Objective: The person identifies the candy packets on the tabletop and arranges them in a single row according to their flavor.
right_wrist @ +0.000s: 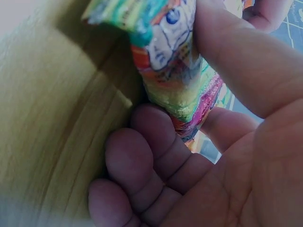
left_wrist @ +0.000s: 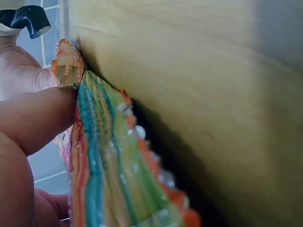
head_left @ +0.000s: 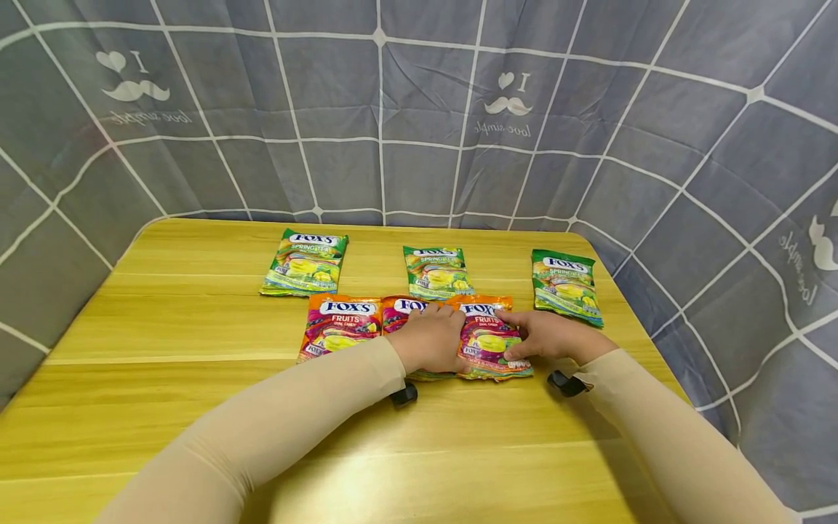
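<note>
Three purple-and-orange Fox's Fruits candy bags lie side by side on the table. My left hand [head_left: 428, 338] rests over the middle candy bag [head_left: 396, 309], covering most of it. Its thumb presses near the seam with the right candy bag [head_left: 483, 346], while the other fingers are partly hidden. At that bag's right edge, my right hand [head_left: 556, 335] pinches it between the thumb and fingers. The right wrist view shows the thumb [right_wrist: 236, 52] against the wrapper and other fingers curled low by the tabletop. The left candy bag [head_left: 340, 324] lies beside my left forearm, which partly covers it.
Behind lie three green Fox's Spring Tea bags: one at the left [head_left: 305, 263], one in the middle [head_left: 436, 273] and one at the right [head_left: 567, 286]. They rest on a wooden table [head_left: 164, 313]. A grey checked curtain [head_left: 340, 175] surrounds the table's back and sides.
</note>
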Available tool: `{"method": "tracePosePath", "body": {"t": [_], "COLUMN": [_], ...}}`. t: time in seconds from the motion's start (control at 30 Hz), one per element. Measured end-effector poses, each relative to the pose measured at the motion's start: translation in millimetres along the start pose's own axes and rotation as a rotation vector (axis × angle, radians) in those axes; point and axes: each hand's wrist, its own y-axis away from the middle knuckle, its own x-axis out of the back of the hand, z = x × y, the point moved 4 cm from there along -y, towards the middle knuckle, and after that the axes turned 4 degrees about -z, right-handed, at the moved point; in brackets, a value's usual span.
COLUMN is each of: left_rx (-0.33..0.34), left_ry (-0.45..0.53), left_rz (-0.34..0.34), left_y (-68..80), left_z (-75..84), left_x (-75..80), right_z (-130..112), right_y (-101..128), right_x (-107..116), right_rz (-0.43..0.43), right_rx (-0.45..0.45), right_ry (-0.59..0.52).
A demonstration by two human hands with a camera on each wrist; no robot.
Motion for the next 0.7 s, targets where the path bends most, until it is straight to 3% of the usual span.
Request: {"method": "tracePosePath", "body": {"t": [0.7], "left_rx": [0.008], "left_ry": [-0.006], "left_rz": [0.007], "left_y": [0.5], "left_z": [0.9], "left_x": [0.6], "right_z": [-2.8], "right_y": [0.8], "right_x": [0.1], "right_rz": [-0.012], "right_rx": [0.010], "right_ry": [-0.006]}}
